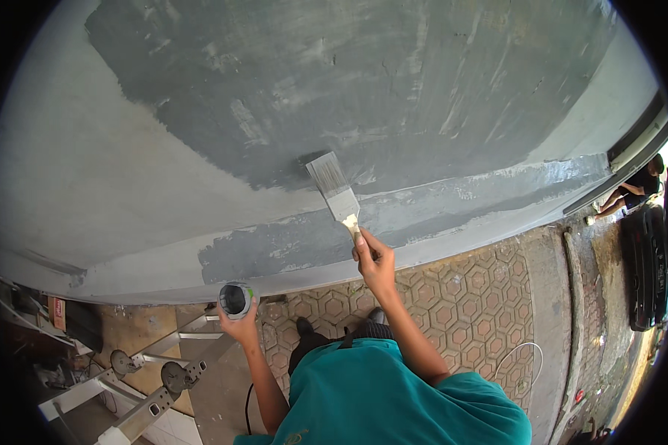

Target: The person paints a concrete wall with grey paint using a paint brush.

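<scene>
My right hand (376,265) is closed round the handle of a wide flat paintbrush (338,194). Its grey-coated bristles touch or nearly touch the wall (104,170), at the lower edge of a dark grey painted patch (289,81). Lower and to the left, my left hand (239,326) grips a small round paint cup (234,300) by its side. Grey paint coats the inside of the cup, and its mouth faces up. A second grey strip (274,248) runs along a ledge at the foot of the painted surface.
A metal ladder (137,397) lies or leans at the lower left, close to my left arm. Hexagonal paving (460,315) spreads under my feet, with a pale cable loop (523,363) on it. A person (634,191) sits at far right near a black car (646,267).
</scene>
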`<state>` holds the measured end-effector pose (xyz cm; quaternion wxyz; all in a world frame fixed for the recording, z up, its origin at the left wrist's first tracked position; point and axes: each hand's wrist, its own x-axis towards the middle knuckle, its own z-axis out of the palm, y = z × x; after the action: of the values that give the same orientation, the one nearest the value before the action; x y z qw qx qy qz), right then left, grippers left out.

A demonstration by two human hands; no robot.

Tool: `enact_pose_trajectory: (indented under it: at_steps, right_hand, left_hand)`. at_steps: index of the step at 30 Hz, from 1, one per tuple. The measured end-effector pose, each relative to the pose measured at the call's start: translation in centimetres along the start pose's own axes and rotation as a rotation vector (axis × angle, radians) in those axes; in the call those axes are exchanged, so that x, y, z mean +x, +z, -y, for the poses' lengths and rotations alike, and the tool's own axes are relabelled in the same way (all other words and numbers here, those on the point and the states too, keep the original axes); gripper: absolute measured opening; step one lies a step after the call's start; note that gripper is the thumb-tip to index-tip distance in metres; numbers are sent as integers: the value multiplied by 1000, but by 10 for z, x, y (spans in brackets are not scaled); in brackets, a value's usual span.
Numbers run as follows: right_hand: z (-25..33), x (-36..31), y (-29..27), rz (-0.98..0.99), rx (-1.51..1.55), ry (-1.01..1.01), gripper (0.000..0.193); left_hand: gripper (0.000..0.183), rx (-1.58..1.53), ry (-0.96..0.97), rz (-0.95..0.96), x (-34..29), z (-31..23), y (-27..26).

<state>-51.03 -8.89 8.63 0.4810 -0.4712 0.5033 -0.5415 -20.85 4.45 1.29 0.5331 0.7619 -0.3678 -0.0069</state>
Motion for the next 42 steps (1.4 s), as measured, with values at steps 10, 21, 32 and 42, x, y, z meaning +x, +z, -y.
enact_pose_trajectory:
  at_steps: [10,21,32,42]
  right_hand:
    - [-132,11,38,-89,-274,205,33]
    - [-63,5,41,46,-8,589,26]
    - [75,-16,88,-107,14,267,30]
    - [-72,-17,114,-319,75,284,40]
  left_hand:
    - [72,-50,-8,38,14,14,-8]
    - [65,-213,70,109,66,26,-10]
    - [67,-315,46,220,114,73,-22]
    - [65,-361,80,310,123,78,-22]
